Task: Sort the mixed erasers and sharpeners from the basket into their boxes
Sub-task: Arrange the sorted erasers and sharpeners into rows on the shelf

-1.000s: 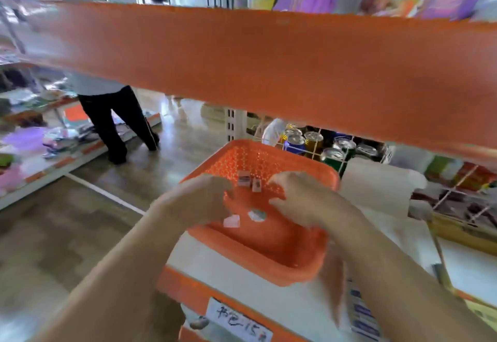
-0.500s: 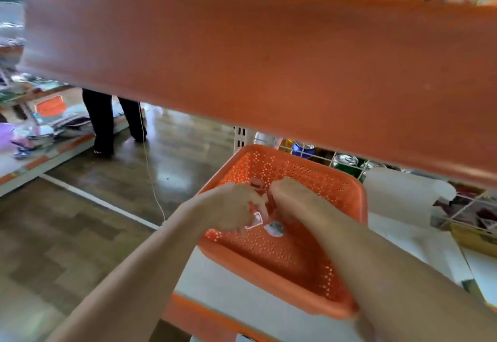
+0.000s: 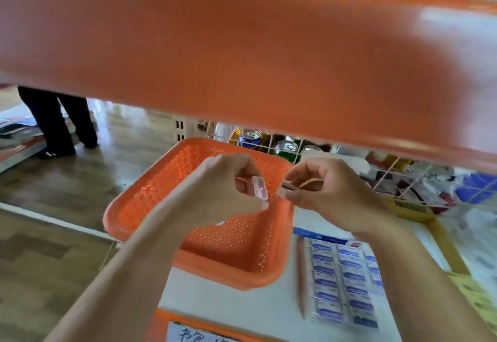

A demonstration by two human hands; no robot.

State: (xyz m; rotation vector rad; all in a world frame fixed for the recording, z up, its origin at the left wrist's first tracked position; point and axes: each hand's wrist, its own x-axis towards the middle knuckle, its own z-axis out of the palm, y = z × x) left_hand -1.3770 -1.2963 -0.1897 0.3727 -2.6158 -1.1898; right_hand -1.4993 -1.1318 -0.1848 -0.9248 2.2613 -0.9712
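An orange perforated basket (image 3: 150, 199) stands on the white shelf. Above it, my left hand (image 3: 215, 193) grips a small pink sharpener-like piece (image 3: 259, 190) between curled fingers and thumb. My right hand (image 3: 330, 193) hovers over the basket's right rim and pinches a small pale eraser-like piece (image 3: 284, 190). To the right of the basket lies an open box of erasers (image 3: 347, 285) in rows, with blue and white wrappers. A small white item (image 3: 219, 224) peeks out on the basket floor under my left wrist.
A wide orange shelf edge (image 3: 242, 51) crosses the upper view, close above the hands. Drink cans (image 3: 286, 146) sit behind a wire divider beyond the basket. A person's dark legs (image 3: 57, 123) stand on the wooden floor at the left. A handwritten label (image 3: 204, 335) marks the shelf front.
Both hands have lifted out of the basket, each with a small piece, and have moved apart. The view has tilted down and right, so the eraser box now shows.
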